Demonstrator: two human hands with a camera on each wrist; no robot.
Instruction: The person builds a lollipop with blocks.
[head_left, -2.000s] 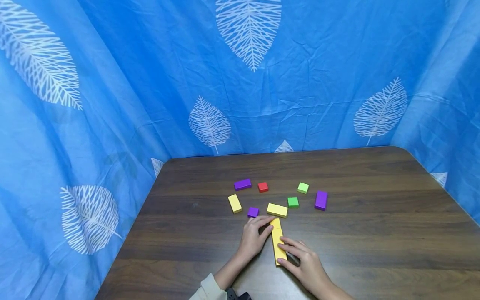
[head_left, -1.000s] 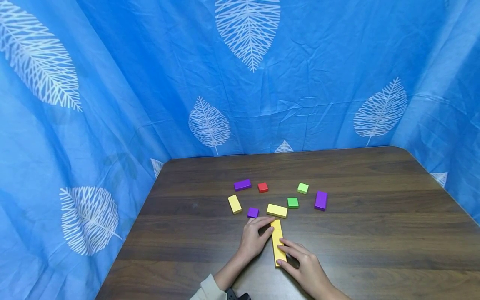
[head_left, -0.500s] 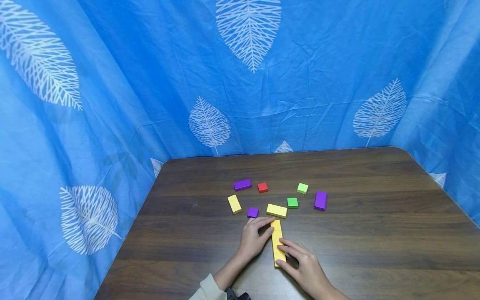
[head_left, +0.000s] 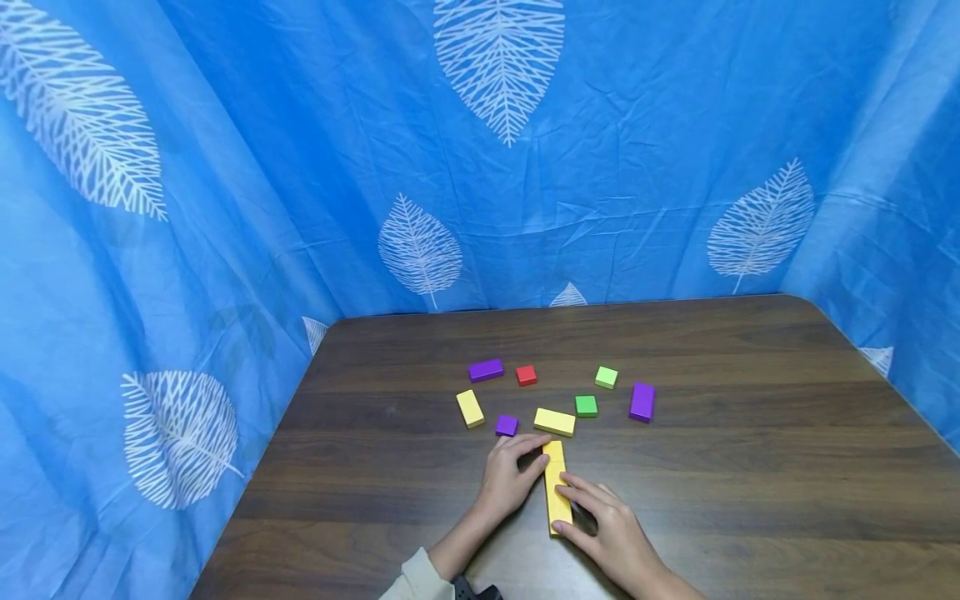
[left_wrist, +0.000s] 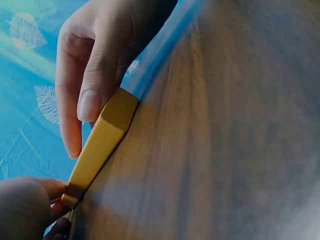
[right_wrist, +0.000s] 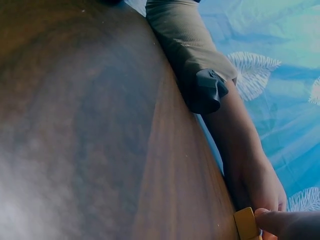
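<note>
Two yellow blocks lie end to end in a row on the table, a short block [head_left: 553,451] at the far end and a long block [head_left: 557,500] nearer the body. My left hand [head_left: 507,479] holds the short block, index finger at its far end and thumb against its left side. On the right, my right hand [head_left: 615,533] grips the long block, thumb at the near end and fingers along the right edge. In the left wrist view the right thumb [left_wrist: 90,104] rests at the end of the long block. The right wrist view shows only part of the yellow row.
Beyond the hands on the brown table [head_left: 375,467] lie two yellow blocks [head_left: 555,422] [head_left: 470,408], several purple blocks [head_left: 507,426], a red block [head_left: 527,375], and two green blocks [head_left: 586,406]. A blue leaf-print curtain [head_left: 315,167] hangs behind and beside the table.
</note>
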